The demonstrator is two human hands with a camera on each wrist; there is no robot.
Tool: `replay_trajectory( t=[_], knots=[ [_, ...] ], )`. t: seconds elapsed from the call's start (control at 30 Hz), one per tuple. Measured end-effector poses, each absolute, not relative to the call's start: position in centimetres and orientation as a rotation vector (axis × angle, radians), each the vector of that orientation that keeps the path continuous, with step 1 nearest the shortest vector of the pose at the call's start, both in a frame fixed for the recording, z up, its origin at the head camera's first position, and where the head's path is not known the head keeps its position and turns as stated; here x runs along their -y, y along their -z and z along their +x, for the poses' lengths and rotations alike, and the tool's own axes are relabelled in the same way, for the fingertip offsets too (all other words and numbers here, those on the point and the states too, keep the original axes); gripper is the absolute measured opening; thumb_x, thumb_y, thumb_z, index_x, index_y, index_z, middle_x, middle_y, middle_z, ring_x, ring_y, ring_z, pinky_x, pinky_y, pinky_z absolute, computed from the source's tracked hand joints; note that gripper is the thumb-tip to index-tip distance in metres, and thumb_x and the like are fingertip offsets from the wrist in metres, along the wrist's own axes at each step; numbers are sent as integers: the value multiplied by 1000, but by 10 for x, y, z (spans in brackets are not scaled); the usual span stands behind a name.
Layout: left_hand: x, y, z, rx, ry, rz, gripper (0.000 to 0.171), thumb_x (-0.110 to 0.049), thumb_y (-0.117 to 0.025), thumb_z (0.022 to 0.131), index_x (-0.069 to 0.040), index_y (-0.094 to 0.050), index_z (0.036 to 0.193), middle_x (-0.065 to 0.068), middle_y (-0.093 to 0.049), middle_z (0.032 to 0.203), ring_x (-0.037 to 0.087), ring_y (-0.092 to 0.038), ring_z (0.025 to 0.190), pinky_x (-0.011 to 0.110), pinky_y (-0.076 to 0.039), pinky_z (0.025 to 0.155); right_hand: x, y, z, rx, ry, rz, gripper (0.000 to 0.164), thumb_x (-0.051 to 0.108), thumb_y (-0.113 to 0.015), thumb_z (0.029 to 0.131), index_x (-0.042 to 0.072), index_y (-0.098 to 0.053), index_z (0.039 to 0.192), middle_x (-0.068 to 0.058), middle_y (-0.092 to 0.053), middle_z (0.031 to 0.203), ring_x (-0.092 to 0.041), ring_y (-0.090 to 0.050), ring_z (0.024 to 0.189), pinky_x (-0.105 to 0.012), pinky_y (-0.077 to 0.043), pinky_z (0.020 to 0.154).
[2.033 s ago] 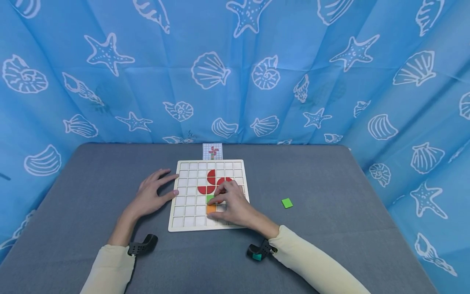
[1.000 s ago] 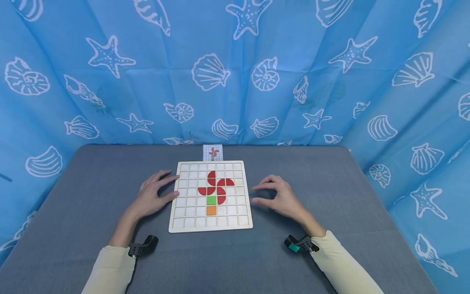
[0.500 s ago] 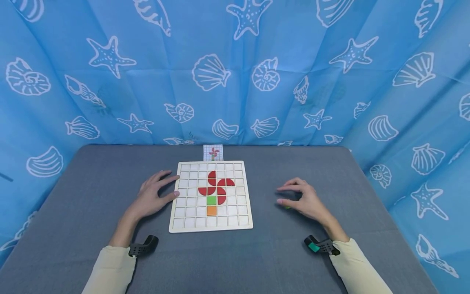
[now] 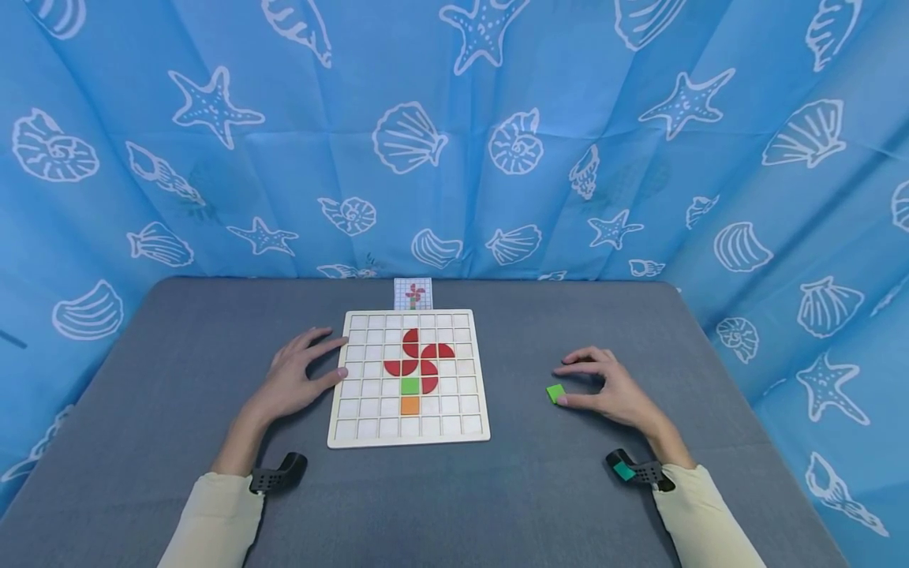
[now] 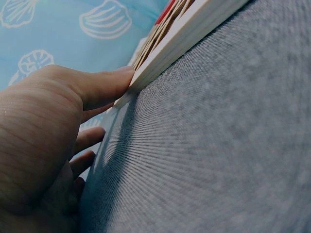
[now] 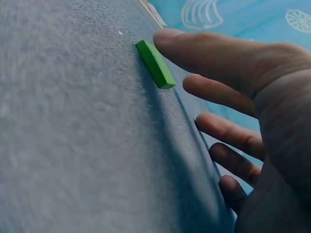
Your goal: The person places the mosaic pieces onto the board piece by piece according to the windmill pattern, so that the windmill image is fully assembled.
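Note:
A pale wooden grid board lies on the table, its cells lined in white. Red quarter-round tiles form a pinwheel on it, with a green square tile and an orange square tile below. My left hand rests at the board's left edge, thumb and a fingertip touching the rim, fingers spread. To the right, a loose green square tile lies flat on the cloth. My right hand hovers by it with thumb and fingers apart; the thumb tip is right at the tile.
A small printed card showing a pinwheel picture lies behind the board. Grey cloth covers the table. A blue curtain with shells and starfish hangs along its back and sides.
My right hand has left the orange tile on the board and moved right to the loose green tile. My left hand stays at the board's left edge.

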State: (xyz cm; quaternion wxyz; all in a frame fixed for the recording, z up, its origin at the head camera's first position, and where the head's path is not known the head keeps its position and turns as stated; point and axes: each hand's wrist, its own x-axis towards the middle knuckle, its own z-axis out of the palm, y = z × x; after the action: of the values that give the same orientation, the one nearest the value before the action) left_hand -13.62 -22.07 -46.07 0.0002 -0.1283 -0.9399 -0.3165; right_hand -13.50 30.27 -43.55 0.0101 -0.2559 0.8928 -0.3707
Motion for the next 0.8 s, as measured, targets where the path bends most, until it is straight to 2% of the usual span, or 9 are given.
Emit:
replay_trajectory(
  t=[0.43, 0.8],
  knots=[
    [220, 459, -136, 2956, 1003, -396, 60, -40, -71, 95, -12, -56, 146, 22, -36, 157, 48, -18, 149, 72, -9, 112, -314, 444, -138, -2718, 1103, -762, 41, 22, -89, 80, 14, -77, 119, -13, -54, 133, -35, -39, 123, -59, -30, 96],
    [221, 459, -136, 2970, 1000, -389, 60, -40, -71, 96, -11, -56, 147, 22, -35, 157, 48, -17, 149, 73, -9, 112, -310, 443, -136, -2721, 1148, -839, 29, 11, -87, 81, 13, -80, 109, -15, -55, 131, -37, -40, 122, -58, -30, 95]
  ],
)
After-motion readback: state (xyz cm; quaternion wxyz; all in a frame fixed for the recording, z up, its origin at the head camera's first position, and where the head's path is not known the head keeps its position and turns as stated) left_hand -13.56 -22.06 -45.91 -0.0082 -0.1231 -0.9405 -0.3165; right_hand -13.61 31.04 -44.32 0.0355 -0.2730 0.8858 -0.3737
